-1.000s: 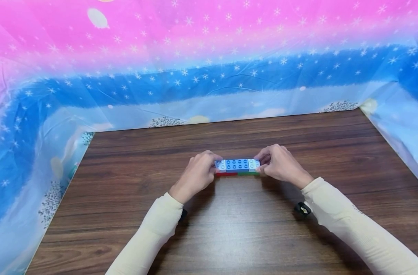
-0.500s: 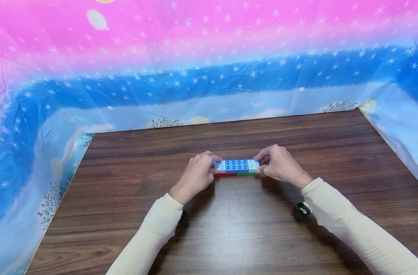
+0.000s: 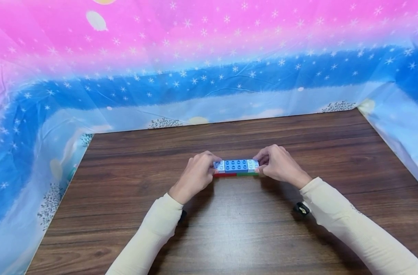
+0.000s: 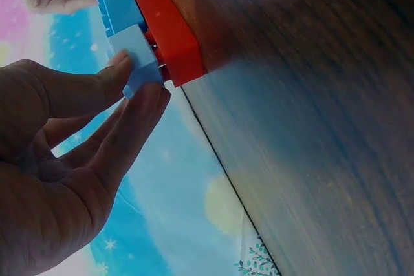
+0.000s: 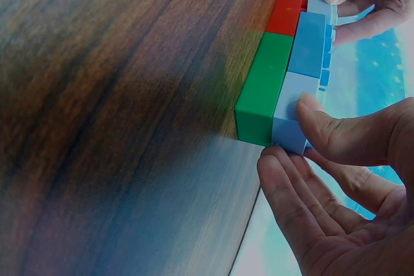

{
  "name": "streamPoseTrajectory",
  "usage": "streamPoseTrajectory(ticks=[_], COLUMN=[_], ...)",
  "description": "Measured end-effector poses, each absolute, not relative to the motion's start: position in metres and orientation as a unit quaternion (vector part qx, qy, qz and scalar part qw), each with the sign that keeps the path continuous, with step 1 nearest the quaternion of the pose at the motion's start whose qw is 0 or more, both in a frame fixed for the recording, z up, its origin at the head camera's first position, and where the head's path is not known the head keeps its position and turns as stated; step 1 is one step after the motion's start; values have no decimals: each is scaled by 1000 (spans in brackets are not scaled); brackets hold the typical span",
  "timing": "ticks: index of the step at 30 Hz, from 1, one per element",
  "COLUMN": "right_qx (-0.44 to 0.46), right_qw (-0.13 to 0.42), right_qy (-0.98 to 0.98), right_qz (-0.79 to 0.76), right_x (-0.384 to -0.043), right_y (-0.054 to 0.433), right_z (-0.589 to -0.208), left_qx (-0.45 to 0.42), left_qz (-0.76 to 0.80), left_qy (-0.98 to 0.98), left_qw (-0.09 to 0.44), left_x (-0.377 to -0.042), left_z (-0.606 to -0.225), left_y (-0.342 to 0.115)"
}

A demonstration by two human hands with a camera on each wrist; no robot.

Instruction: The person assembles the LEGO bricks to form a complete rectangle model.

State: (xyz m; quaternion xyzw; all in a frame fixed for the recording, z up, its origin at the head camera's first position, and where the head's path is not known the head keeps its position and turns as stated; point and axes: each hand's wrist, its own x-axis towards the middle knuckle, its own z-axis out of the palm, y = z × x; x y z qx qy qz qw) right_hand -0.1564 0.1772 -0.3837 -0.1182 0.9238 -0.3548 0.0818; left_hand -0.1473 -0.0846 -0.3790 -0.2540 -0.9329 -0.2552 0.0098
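A low two-layer row of toy building bricks stands on the table. Its lower layer is a red brick (image 4: 171, 33) end to end with a green brick (image 5: 265, 85). On top, a blue brick (image 3: 236, 165) spans their join, flanked by two short pale, whitish bricks. My left hand (image 3: 196, 173) pinches the left pale brick (image 4: 137, 59) between thumb and fingers; a thin gap with red studs shows between it and the red brick. At the other end my right hand (image 3: 281, 164) pinches the right pale brick (image 5: 294, 105), which sits close against the green one.
The dark wood-grain table (image 3: 126, 183) extends around the bricks. A pink and blue snowflake-patterned cloth (image 3: 202, 80) hangs along its back and sides. Dark wrist devices (image 3: 301, 209) sit under the cream sleeves (image 3: 353, 214).
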Motion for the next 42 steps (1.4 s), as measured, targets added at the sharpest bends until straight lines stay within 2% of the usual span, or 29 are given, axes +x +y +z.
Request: streamPoseTrajectory(ticks=[23,42], right_qx=[-120,-114], right_qw=[78,84], right_qy=[923,905], right_qz=[-357,-400], right_x=[-156,-154], right_y=[179,181], right_z=[-382,-390], left_qx=[-246,-202], left_qz=[-261,-308], left_qy=[-933,-929], left_qw=[-3,-19], left_x=[-148,-143], left_z=[-380,-390], left_y=[-82,-85])
